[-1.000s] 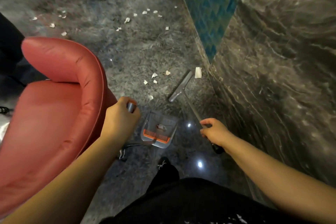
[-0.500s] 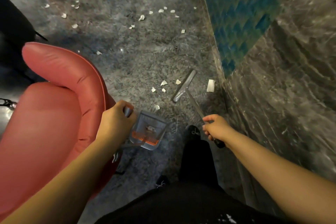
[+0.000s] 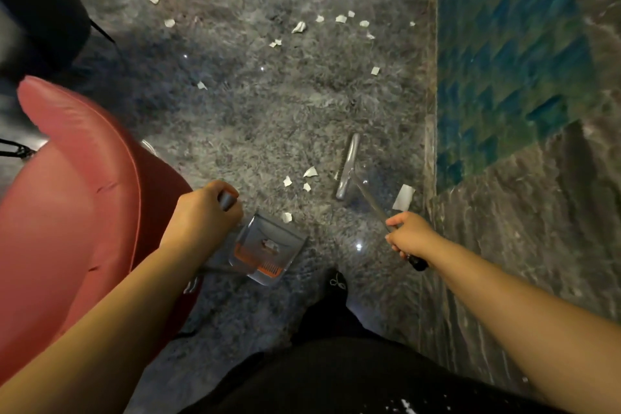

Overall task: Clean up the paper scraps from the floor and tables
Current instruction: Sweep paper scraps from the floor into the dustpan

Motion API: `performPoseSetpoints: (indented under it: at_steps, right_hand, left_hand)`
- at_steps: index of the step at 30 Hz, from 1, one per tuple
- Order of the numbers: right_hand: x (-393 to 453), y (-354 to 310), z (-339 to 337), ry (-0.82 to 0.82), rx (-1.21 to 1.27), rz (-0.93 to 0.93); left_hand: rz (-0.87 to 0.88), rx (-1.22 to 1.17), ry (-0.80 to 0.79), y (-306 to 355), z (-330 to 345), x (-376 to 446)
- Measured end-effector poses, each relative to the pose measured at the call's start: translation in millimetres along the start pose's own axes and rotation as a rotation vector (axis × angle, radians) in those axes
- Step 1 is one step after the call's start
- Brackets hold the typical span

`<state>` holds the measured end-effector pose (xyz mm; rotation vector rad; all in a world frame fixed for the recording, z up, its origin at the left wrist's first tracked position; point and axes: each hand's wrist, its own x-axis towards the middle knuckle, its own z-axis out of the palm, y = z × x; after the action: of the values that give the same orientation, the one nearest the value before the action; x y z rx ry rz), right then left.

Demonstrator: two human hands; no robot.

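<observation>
Down on the dark grey speckled stone floor (image 3: 255, 118), the grey plastic dustpan with an orange comb edge (image 3: 267, 250) serves as the landmark, with one small scrap lying inside it. The left hand (image 3: 201, 217) has its fingers clenched around the dustpan's grey upright handle (image 3: 228, 200), just left of the pan. To the pan's right, the right hand (image 3: 408, 235) has its fingers wrapped around the thin metal shaft of a silver broom (image 3: 373, 203), whose narrow head (image 3: 347, 166) rests on the floor beyond the pan and to its right. Small white torn paper scraps (image 3: 304, 178) lie between the pan and the broom head, one (image 3: 286, 217) just off the pan's far edge. A larger white slip (image 3: 403, 197) sits right of the broom, near the dark marble wall (image 3: 521, 228). Many more scraps (image 3: 341, 18) are scattered well beyond the pan. A red leather armchair (image 3: 77, 198) stands left of the pan, beside the left forearm.
</observation>
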<state>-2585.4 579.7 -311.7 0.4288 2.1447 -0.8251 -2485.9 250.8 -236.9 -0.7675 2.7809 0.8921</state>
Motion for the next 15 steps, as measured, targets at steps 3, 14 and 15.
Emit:
performPoseSetpoints:
  at_steps: [3, 14, 15]
  right_hand:
    - [28, -11, -26, -0.024, -0.119, -0.036]
    - [74, -26, -24, -0.099, 0.131, 0.160]
    - [78, -26, -20, -0.101, 0.155, 0.178]
  left_hand:
    - [-0.045, 0.003, 0.023, 13, 5, 16]
    - [-0.110, 0.014, 0.025, 33, 9, 29]
    - [-0.111, 0.015, 0.032, 32, 9, 30]
